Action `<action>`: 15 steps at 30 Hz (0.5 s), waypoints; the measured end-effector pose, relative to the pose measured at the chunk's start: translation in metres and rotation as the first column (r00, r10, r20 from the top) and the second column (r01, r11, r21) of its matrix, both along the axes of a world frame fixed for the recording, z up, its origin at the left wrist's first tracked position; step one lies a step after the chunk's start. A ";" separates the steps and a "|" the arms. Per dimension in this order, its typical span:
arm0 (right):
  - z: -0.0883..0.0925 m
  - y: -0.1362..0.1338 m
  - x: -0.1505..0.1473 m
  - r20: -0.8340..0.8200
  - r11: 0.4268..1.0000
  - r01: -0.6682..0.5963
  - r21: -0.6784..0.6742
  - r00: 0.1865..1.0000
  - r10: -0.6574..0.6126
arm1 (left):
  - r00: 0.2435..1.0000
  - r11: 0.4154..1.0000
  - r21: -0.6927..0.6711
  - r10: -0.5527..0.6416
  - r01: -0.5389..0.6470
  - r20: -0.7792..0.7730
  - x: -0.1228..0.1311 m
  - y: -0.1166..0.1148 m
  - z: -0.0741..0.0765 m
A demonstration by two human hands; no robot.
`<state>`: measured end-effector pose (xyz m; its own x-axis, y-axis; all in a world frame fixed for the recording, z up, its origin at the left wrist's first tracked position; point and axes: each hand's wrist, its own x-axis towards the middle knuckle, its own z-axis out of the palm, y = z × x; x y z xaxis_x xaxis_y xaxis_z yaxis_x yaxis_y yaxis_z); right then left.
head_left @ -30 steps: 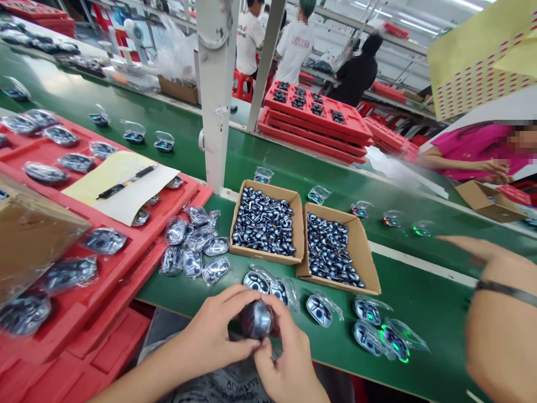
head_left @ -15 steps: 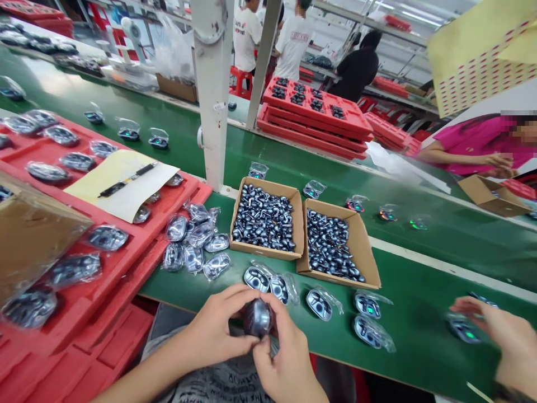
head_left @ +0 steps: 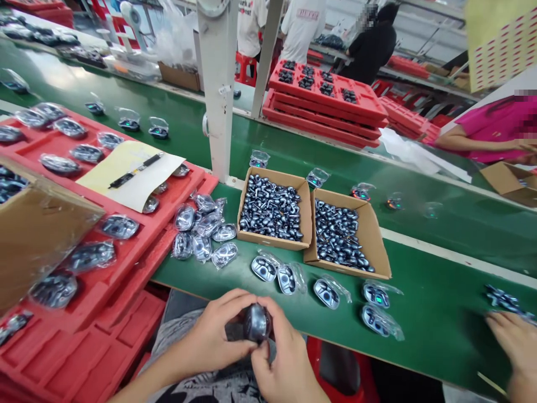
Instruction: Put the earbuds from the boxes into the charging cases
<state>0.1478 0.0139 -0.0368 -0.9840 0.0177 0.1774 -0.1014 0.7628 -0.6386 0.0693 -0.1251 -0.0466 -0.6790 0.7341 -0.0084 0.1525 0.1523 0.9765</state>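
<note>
Between my left hand [head_left: 222, 333] and my right hand [head_left: 283, 352] is a dark, glossy earbud case [head_left: 256, 323], held over my lap by the table's near edge. Fingers and thumbs of both hands close around it from either side. Just beyond lie several open earbud cases with clear lids, among them a pair side by side [head_left: 287, 279] and a single one [head_left: 326, 293]. Farther right, another open case [head_left: 376, 294] shows a green light. To the left sits a cluster of plastic-wrapped cases [head_left: 202, 248].
Two cardboard boxes, left [head_left: 274, 244] and right [head_left: 377, 246], hold loose dark earbuds. Red trays [head_left: 138, 257] with wrapped cases, paper [head_left: 126, 190] and a pen stand at left. A white post [head_left: 218, 112] rises behind. A co-worker's hand [head_left: 516, 338] is near earbuds at right.
The view has shifted slightly, so the table items sit a little differently. The co-worker's hand at right has moved off the lit case toward the loose earbuds. Both my hands keep the case.
</note>
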 end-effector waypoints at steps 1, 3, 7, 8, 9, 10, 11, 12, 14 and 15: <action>0.000 -0.001 0.001 -0.002 1.000 -0.005 0.000 1.000 0.005 | 1.000 1.000 0.001 0.007 -0.007 -0.004 0.002 -0.002 -0.002; 0.000 -0.003 0.002 -0.001 1.000 -0.012 -0.006 1.000 0.012 | 1.000 1.000 0.008 0.019 -0.019 0.007 0.006 -0.005 -0.007; 0.001 -0.006 0.003 -0.008 1.000 -0.008 -0.002 1.000 0.008 | 0.999 0.998 0.036 0.045 -0.046 0.030 0.011 -0.008 -0.012; 0.002 -0.007 0.003 -0.011 1.000 -0.010 0.003 1.000 0.010 | 0.999 0.998 0.035 0.048 -0.049 0.026 0.012 -0.009 -0.013; 0.002 -0.006 0.003 -0.012 1.000 -0.010 0.006 1.000 0.010 | 0.999 0.998 0.030 0.049 -0.049 0.021 0.012 -0.010 -0.012; 0.002 -0.006 0.003 -0.010 1.000 -0.008 0.007 1.000 0.008 | 0.999 0.999 0.028 0.044 -0.044 0.022 0.012 -0.010 -0.012; 0.002 -0.005 0.003 -0.003 1.000 -0.003 0.004 1.000 0.003 | 0.999 0.999 0.031 0.037 -0.038 0.027 0.012 -0.011 -0.012; 0.002 -0.004 0.003 0.005 1.000 0.006 -0.005 1.000 -0.006 | 0.999 0.999 0.038 0.033 -0.034 0.033 0.012 -0.011 -0.011; 0.003 -0.001 0.003 0.031 0.999 0.022 -0.032 0.999 -0.021 | 0.999 0.998 0.059 0.028 -0.030 0.036 0.009 -0.012 -0.011; 0.004 0.001 0.003 0.050 0.998 0.029 -0.051 0.998 -0.026 | 0.999 0.998 0.065 0.022 -0.024 0.035 0.008 -0.011 -0.010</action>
<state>0.1504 0.0152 -0.0333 -0.9905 0.0531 0.1266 -0.0479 0.7306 -0.6812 0.0771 -0.1364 -0.0568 -0.6958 0.7180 0.0153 0.1162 0.0915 0.9890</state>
